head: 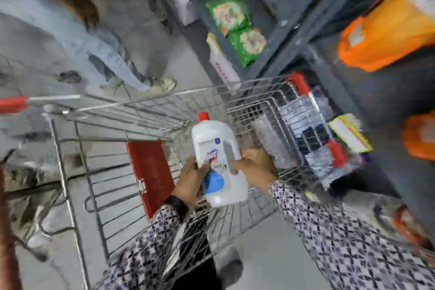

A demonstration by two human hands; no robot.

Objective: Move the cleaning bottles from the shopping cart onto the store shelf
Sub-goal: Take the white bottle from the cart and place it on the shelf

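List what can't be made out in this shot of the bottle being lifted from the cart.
- White bottle, head view: label wording smeared by motion blur, partly covered by the left hand and right hand.
- Shopping cart floor: other bottles, if any, hidden behind bottle and hands.
- Shelf goods: print blurred, unreadable.
- Orange packs: cut off by the right edge.

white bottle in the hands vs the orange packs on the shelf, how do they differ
The white bottle is a rigid jug with a red cap and a blue label; the orange packs look like soft bags. The white bottle is held over the shopping cart by the left hand and right hand; the orange packs sit on the store shelf to the right. The white bottle looks smaller than the orange packs. Both are blurred.
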